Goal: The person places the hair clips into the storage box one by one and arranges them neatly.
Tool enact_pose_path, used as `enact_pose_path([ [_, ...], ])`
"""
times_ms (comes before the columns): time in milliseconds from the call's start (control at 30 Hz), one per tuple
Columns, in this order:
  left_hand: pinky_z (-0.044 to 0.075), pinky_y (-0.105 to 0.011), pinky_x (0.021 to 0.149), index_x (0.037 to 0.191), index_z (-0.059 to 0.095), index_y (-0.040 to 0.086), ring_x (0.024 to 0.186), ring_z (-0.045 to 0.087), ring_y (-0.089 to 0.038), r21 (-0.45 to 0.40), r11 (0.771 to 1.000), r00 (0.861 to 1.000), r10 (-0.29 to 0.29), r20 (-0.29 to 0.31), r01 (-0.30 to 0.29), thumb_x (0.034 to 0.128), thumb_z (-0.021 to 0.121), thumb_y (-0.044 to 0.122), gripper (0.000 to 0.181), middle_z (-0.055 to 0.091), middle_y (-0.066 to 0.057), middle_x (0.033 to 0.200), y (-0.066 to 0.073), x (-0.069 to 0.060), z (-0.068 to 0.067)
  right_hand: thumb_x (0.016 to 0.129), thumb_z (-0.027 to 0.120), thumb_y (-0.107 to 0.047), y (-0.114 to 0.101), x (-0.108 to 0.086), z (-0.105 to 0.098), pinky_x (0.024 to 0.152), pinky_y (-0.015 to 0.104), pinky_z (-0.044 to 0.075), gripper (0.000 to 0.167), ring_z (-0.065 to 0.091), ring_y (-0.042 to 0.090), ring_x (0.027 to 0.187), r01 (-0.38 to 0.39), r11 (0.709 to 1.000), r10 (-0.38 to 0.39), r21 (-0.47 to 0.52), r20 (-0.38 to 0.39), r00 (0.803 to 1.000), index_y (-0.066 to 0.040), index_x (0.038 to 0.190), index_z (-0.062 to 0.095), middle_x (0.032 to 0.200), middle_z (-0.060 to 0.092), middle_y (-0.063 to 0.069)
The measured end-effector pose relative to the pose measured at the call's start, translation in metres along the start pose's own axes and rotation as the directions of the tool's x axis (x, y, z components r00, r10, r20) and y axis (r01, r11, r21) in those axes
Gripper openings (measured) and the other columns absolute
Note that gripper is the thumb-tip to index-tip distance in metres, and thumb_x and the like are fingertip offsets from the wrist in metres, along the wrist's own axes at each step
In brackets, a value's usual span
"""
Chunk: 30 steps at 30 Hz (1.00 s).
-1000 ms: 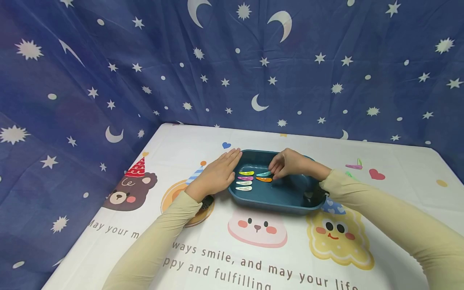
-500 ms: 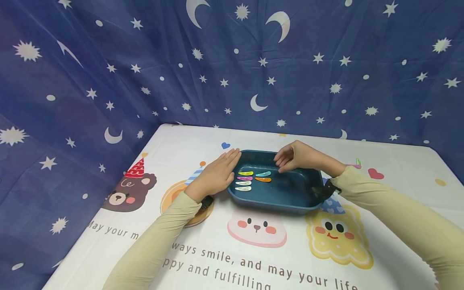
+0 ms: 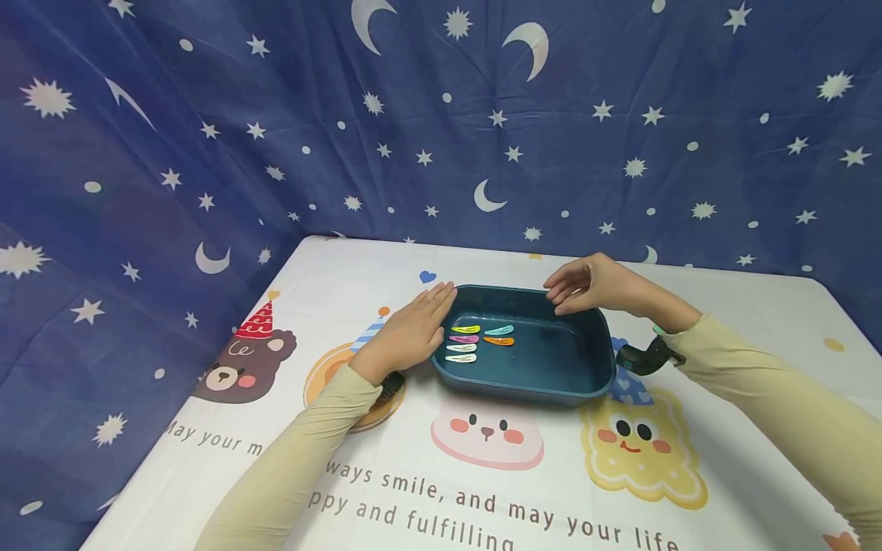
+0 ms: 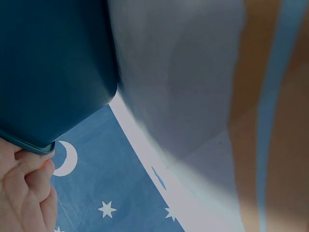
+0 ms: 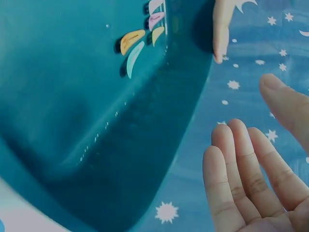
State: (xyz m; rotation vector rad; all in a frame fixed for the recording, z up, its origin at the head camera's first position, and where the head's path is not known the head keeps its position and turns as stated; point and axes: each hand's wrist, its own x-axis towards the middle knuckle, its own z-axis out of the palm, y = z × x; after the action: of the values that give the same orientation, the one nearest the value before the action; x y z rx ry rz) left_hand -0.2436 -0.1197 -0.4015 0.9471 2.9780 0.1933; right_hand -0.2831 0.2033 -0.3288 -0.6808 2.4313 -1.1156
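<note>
A dark teal tray stands on the table. Inside, towards its left end, snap hair clips lie in two columns. The left column has a yellow clip, a pink clip and two white clips. Beside it are a light blue clip and an orange clip. My left hand rests against the tray's left rim, fingers extended; in the left wrist view its fingertips touch the rim. Over the back right rim hovers my right hand, its fingers and thumb apart, holding nothing.
A bit of green clip shows on the table right of the tray, mostly behind my right wrist. A black strap hangs from that wrist. Blue star-patterned cloth rises behind the printed white tablecloth.
My right hand has left the light blue clip and moved up and right, out of the tray. Its arm now covers the pink and green clips on the table. My left hand stays put.
</note>
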Motion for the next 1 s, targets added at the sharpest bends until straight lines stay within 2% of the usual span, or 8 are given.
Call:
enact_pose_path([
  [267,0.012,-0.033,0.121,0.151,0.013,0.004,0.148,0.009,-0.020,0.010,1.000,1.000,-0.007,0.005,0.007,0.0964,0.037,0.020,0.061,0.013,-0.009,0.159,0.001,0.000,0.000,0.075,0.077,-0.014,0.003,-0.016,-0.018,0.079,0.022,0.057,0.050,0.069,0.012,0.095,-0.004,1.000,0.004,-0.011,-0.042,0.999,0.002,0.119,0.060,0.111,0.068,0.019],
  [567,0.013,-0.034,0.121,0.151,0.014,0.003,0.148,0.010,-0.021,0.008,1.000,1.000,-0.002,0.001,0.002,0.0962,0.037,0.020,0.061,0.013,-0.009,0.159,0.001,0.000,-0.001,0.077,0.074,-0.008,0.015,-0.039,-0.040,0.078,0.020,0.056,0.052,0.067,0.000,0.092,0.008,0.999,-0.003,0.043,-0.118,0.993,0.006,0.123,0.056,0.106,0.071,-0.002],
  [767,0.013,-0.034,0.121,0.150,0.015,0.003,0.148,0.010,-0.022,0.014,1.000,1.000,0.005,-0.008,-0.005,0.0960,0.037,0.019,0.061,0.014,-0.010,0.159,0.000,0.000,-0.001,0.077,0.073,-0.004,0.028,-0.053,-0.052,0.076,0.016,0.055,0.049,0.067,-0.002,0.091,0.025,1.000,-0.024,0.001,-0.157,0.987,0.007,0.122,0.056,0.102,0.070,-0.012],
  [1000,0.012,-0.033,0.121,0.151,0.013,0.004,0.148,0.009,-0.020,0.014,1.000,1.000,-0.004,0.002,0.004,0.0965,0.038,0.020,0.061,0.012,-0.008,0.159,0.000,0.000,0.000,0.078,0.073,-0.007,0.044,-0.068,-0.058,0.076,0.013,0.054,0.049,0.065,-0.006,0.092,-0.031,0.999,0.025,-0.029,-0.170,0.985,0.004,0.123,0.057,0.101,0.068,-0.021],
])
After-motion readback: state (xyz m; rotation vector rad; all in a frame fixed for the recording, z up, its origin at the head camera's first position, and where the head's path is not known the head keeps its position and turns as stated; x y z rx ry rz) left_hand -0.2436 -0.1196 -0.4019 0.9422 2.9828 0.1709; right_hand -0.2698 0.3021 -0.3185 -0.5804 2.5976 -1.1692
